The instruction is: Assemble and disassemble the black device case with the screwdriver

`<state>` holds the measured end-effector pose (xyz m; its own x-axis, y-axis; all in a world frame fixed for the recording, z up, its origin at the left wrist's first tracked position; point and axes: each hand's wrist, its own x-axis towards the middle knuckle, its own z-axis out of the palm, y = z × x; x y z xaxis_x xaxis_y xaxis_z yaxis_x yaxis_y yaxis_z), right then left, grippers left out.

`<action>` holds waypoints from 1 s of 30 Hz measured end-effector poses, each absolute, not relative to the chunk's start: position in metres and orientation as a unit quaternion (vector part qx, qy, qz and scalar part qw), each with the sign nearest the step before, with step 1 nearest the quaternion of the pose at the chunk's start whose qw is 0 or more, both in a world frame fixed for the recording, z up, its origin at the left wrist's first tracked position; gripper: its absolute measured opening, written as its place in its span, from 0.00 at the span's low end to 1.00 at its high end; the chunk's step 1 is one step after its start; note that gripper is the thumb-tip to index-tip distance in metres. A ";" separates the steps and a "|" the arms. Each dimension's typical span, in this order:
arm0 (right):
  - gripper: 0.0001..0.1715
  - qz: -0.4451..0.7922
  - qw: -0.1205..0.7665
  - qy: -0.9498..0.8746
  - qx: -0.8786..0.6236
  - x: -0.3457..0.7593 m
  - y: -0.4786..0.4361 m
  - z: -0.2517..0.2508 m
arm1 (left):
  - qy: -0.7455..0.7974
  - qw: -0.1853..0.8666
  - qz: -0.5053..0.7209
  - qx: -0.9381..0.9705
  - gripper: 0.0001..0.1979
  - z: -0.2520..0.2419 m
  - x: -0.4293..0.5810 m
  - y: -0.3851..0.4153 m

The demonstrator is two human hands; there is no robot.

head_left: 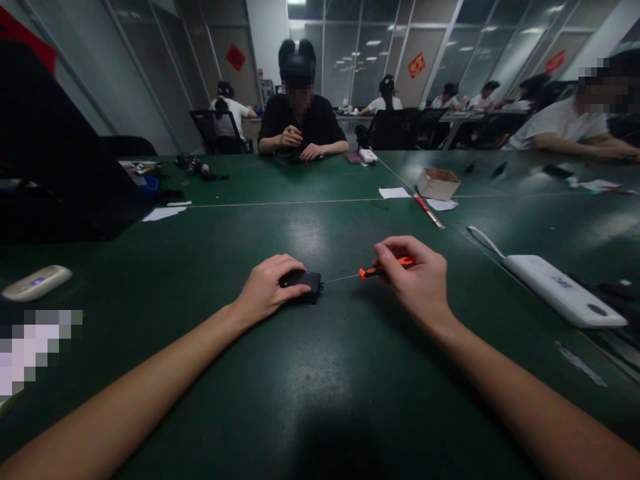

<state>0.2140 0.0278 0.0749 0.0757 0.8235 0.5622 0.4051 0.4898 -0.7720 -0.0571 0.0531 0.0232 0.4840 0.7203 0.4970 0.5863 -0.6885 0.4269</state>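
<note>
My left hand [273,287] grips a small black box-shaped device [313,285] at the middle of the green table [250,400]. The device's right end, with small projections, faces my right hand [417,277]. That hand is closed around a screwdriver [373,272] with an orange and black handle. Its thin metal shaft points left, and the tip is at or very near the device's right end; whether they touch I cannot tell.
A white power bank [560,287] with a cable lies on the right. Farther back stand an open cardboard box [437,183] and a red-and-white strip [427,210]. A beige oval object [37,283] is at left. Another person [303,120] sits across the table.
</note>
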 end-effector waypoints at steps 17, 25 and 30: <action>0.17 0.035 0.467 -0.771 -0.432 0.229 0.044 0.066 | 0.378 0.081 0.267 0.883 0.23 0.033 -0.056 0.048; 0.18 0.018 0.455 -0.787 -0.416 0.227 0.038 0.074 | 0.388 0.094 0.197 0.895 0.23 0.049 -0.052 0.047; 0.20 0.087 0.438 -0.764 -0.466 0.230 0.052 0.061 | 0.393 0.115 0.159 0.898 0.24 0.058 -0.053 0.048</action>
